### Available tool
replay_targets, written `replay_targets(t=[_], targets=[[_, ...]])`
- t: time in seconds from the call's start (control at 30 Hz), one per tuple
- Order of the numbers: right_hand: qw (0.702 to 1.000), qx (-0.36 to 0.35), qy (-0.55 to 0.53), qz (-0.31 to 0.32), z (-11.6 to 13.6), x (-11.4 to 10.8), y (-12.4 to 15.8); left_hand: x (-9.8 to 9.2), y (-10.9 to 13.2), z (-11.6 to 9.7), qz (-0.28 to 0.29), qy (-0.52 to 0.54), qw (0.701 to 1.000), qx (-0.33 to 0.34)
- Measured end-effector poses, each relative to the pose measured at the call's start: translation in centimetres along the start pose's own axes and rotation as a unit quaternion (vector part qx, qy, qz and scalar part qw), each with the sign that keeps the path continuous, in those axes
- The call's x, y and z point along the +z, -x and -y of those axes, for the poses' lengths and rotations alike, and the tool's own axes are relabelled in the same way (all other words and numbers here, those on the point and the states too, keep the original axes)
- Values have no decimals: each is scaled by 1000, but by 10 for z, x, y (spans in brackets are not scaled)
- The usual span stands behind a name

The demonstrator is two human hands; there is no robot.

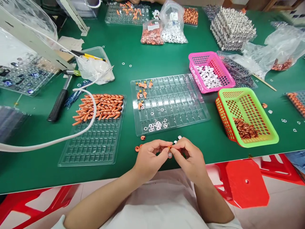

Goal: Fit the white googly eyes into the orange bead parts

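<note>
Small part (169,154) pinched between both hands (170,157)

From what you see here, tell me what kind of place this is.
Likely a small-parts hand-assembly bench: a green work mat, clear compartment trays part-filled with orange pieces, and baskets of loose components. Both hands pinch one tiny part.

Compartment tray (181,111) behind both hands, two baskets (247,117) to its right.

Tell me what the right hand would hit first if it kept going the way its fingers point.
The right hand points left, so it meets the left hand at once; their fingertips already pinch the same small orange part.
</note>
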State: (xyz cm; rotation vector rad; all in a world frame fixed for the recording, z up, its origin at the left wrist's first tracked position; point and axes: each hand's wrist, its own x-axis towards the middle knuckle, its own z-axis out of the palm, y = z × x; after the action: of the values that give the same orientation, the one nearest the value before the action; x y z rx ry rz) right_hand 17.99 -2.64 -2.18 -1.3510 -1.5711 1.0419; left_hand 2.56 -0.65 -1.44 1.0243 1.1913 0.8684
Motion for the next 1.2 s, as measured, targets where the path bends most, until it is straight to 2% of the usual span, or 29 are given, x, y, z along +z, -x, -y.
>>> replay_targets(t=[0.1, 0.23, 0.3, 0.43, 0.6, 0.77, 0.87, 1.0, 1.2], targets=[[996, -89, 25, -1, -3, -6, 5, 0, -3, -7, -8, 73, 996, -53], [961, -210, 177, -12, -8, -5, 15, 0, -3, -13, -25, 96, 992, -82], [947, -227, 225, -21, -11, -2, 17, 2, -2, -14, -26, 102, 991, -86], [951, -227, 203, -53, -13, 4, 18, 3, 0, -15, -22, 107, 990, -87], [976, -175, 113, -67, -10, 6, 19, 3, 1, -15, -11, 95, 992, -77], [996, -18, -36, -81, -8, 7, 23, 4, 3, -12, -12, 58, 997, -51], [989, 57, -117, -69, -6, 7, 24, 5, 3, -8, -14, 13, 1000, -19], [967, 120, -214, -66, -4, 8, 22, 6, 3, -3, -18, -25, 999, 16], [940, 140, -301, -81, -14, 14, 21, 6, 3, 4, -20, -55, 997, 59]])
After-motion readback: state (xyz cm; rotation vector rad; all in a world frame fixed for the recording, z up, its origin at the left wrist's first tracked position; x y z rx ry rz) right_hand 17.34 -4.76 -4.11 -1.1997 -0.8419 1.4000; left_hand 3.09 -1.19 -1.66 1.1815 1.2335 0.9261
